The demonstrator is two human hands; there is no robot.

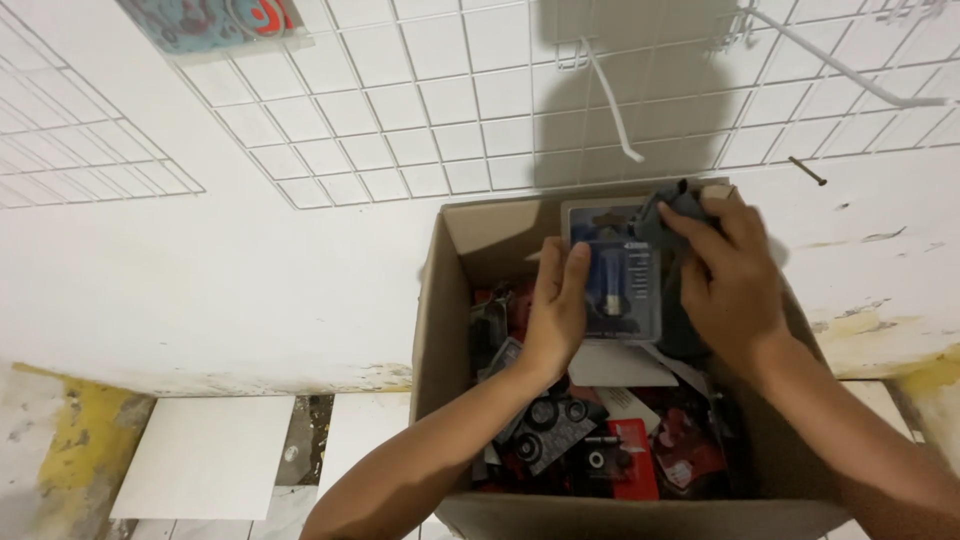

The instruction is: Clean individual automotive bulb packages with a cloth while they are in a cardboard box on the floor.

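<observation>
My left hand point(557, 305) and right hand point(730, 275) hold a blister pack point(615, 270) between them above a cardboard box point(445, 330) of packets, standing against the wall point(200, 260).

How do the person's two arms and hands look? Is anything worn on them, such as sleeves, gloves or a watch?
Both forearms are bare as far as the picture shows them; no sleeve is in view. The left hand and the right hand wear no gloves. No watch, bracelet or ring can be seen on the wrists or fingers. The nails look short and unpainted.
</observation>
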